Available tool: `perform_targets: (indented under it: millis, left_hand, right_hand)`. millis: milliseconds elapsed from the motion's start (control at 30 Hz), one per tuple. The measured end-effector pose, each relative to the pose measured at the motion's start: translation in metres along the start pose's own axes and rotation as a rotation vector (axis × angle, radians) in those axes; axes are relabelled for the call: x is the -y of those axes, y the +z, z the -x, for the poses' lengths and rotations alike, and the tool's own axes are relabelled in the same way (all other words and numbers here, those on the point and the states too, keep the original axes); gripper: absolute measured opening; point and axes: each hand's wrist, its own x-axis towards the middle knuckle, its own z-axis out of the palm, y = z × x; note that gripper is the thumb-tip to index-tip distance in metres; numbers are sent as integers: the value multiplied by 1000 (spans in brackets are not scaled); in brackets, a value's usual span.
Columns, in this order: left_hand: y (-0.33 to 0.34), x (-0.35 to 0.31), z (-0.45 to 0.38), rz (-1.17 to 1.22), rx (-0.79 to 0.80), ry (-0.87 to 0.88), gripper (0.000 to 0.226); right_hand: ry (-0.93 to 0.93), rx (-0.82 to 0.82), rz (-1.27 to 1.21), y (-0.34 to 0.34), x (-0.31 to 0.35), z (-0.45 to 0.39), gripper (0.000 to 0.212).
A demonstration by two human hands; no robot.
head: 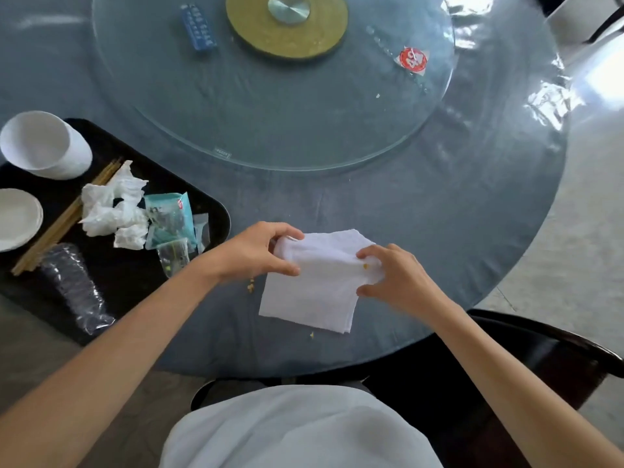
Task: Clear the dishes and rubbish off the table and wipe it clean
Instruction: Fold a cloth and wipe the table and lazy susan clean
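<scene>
White folded cloth (317, 282) at lower centre of the frame, several layers thick, square-ish, flat on the blue-grey round table (456, 214), with a small yellow speck near its right edge. Yellow crumbs (250, 286) just left of it and another below its lower edge.

Left hand (256, 253) reaching in from lower left, fingers curled over the cloth's upper left corner, thumb beneath: grip holding that corner, slightly lifted. Right hand (393, 276) coming from lower right, fingertips and thumb pinching the right edge: grip holding the cloth too. Cloth stretched between the two grips, lower half hanging free of both and lying on the table.

At left of frame, black tray (216, 211) carrying a white cup (44, 145), white dish (17, 217), chopsticks (64, 221), crumpled tissues (114, 211), teal wrapper (170, 216) and crushed clear bottle (74, 285). Glass turntable (270, 113) in upper centre, with a blue packet (198, 27) and red sticker (412, 60).
</scene>
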Motion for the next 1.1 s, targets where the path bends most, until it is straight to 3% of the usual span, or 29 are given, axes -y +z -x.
perform_targets:
  millis: [167, 233, 333, 400, 433, 500, 600, 767, 833, 933, 1100]
  left_hand:
    - [1, -3, -5, 159, -87, -35, 92]
    - [3, -2, -11, 302, -121, -134, 98]
    - [6, -3, -21, 520, -79, -293, 59]
    - [9, -2, -26, 625, -38, -347, 33]
    - [8, -1, -29, 672, -30, -351, 29]
    - [6, -2, -33, 709, -20, -303, 30]
    - [1, -15, -34, 694, -22, -194, 39]
    - [-9, -36, -35, 604, -37, -76, 59]
    - [-14, -41, -37, 590, -31, -32, 63]
    - [-24, -49, -39, 592, 45, 31, 75]
    - [-45, -62, -45, 530, 102, 131, 87]
  right_hand:
    - [208, -80, -656, -4, -10, 5, 77]
    - [321, -8, -927, -1, -21, 2, 79]
    - [378, 260, -1141, 0, -30, -2, 37]
    - [411, 316, -1223, 0, -35, -5, 9]
    - [432, 332, -1287, -2, -38, -8, 11]
    - [460, 388, -1391, -5, -44, -15, 39]
    - [433, 484, -1477, -14, -46, -20, 73]
    - [387, 544, -1625, -23, -42, -30, 82]
    - [337, 533, -1642, -29, -38, -33, 75]
    - [154, 454, -1514, -49, -25, -32, 52]
    - [-98, 229, -1124, -92, -11, -26, 76]
